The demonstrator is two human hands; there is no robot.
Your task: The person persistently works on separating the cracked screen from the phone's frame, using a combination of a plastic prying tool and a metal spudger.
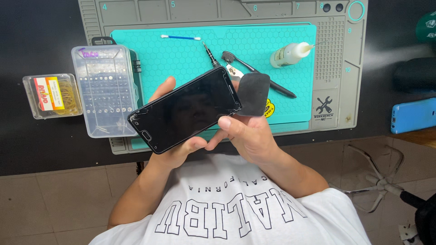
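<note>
A black smartphone with a cracked screen is held above the near edge of the teal mat. My left hand cradles it from below, fingers showing past its far edge and thumb at its near side. My right hand grips the phone's right end with the thumb on the glass, and also pinches a thin dark flexible pad that sticks up beside the phone.
On the mat lie a blue-stemmed cotton swab, a small screwdriver, black-handled pliers and a white squeeze bottle. A clear screwdriver-bit case and a small box of rubber bands sit left. A blue phone lies at right.
</note>
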